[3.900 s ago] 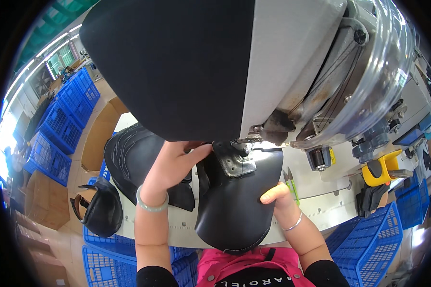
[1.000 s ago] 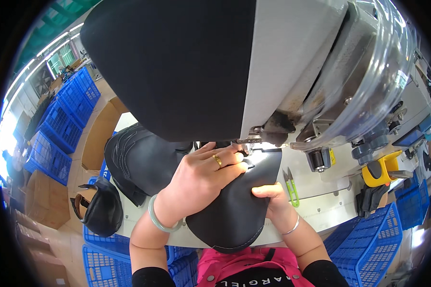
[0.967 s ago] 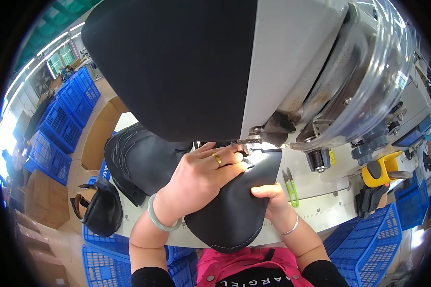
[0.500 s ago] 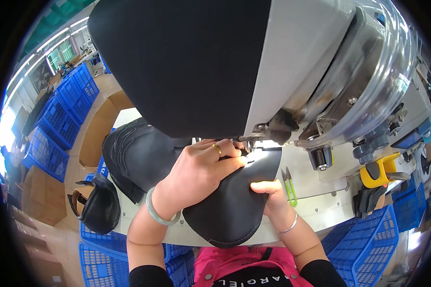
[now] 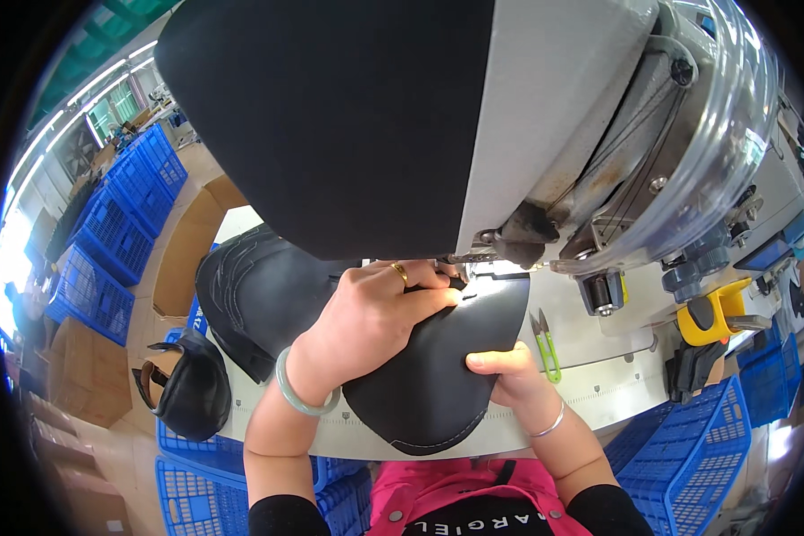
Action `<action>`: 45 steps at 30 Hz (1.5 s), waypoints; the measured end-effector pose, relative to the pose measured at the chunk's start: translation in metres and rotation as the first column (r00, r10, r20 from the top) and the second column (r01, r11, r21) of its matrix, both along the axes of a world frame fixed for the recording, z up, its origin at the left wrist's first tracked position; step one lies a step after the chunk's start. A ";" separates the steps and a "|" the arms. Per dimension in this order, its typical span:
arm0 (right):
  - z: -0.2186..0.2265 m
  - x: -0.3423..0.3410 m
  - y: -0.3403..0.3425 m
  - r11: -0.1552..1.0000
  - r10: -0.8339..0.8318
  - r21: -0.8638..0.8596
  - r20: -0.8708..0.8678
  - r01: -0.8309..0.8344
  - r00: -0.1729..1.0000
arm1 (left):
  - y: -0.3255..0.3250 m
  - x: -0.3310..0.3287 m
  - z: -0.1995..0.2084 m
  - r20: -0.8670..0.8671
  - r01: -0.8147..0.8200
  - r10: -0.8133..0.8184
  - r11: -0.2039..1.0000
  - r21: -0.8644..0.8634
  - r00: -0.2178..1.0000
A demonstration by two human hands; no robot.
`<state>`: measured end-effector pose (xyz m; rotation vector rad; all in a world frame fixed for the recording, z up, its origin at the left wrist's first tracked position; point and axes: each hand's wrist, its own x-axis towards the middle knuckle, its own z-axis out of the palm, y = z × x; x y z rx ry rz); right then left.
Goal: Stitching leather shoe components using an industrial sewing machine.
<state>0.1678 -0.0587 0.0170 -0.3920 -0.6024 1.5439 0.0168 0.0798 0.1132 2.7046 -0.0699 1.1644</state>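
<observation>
A black leather piece [image 5: 424, 380] with a stitched, rounded lower edge lies under the sewing machine [image 5: 330, 134]. My left hand [image 5: 357, 308] is closed on it beside the presser foot, thumb and fingers pinching its upper edge; some fingertips are hidden. My right hand [image 5: 509, 371] grips the right edge, thumb on top and the other fingers underneath. Bright lamp light falls on the leather by the needle area, which is partly hidden. To the right of the leather lie green-handled thread snips [image 5: 548, 348].
Stitched black leather pieces [image 5: 250, 286] are stacked to the left. A sewn black leather item [image 5: 192, 389] sits at the table's left edge. A yellow holder [image 5: 710, 317] stands right. Blue crates [image 5: 688, 456] flank the table, and a clear curved guard [image 5: 728, 170] fronts the machine.
A threaded metal lever now shows high on the machine's right side. My hands keep the same grip on the leather, and the whole view has shifted slightly.
</observation>
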 end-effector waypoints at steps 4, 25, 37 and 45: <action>0.001 -0.003 0.000 0.999 -0.031 0.005 -0.023 0.032 0.999 | 0.000 0.001 0.000 0.009 0.015 -0.015 1.000 -0.017 1.000; 0.010 0.002 0.009 0.970 -0.203 -0.106 0.140 0.218 0.969 | 0.013 0.002 -0.005 -0.010 0.021 -0.021 0.998 -0.065 1.000; 0.008 0.002 0.009 0.951 -0.280 -0.074 0.219 0.302 0.935 | 0.008 0.001 -0.010 -0.003 -0.077 0.077 0.997 0.021 0.997; -0.011 0.029 0.000 0.850 -0.503 0.093 0.431 0.518 0.749 | -0.001 0.000 -0.008 0.014 -0.158 0.157 0.982 0.104 0.987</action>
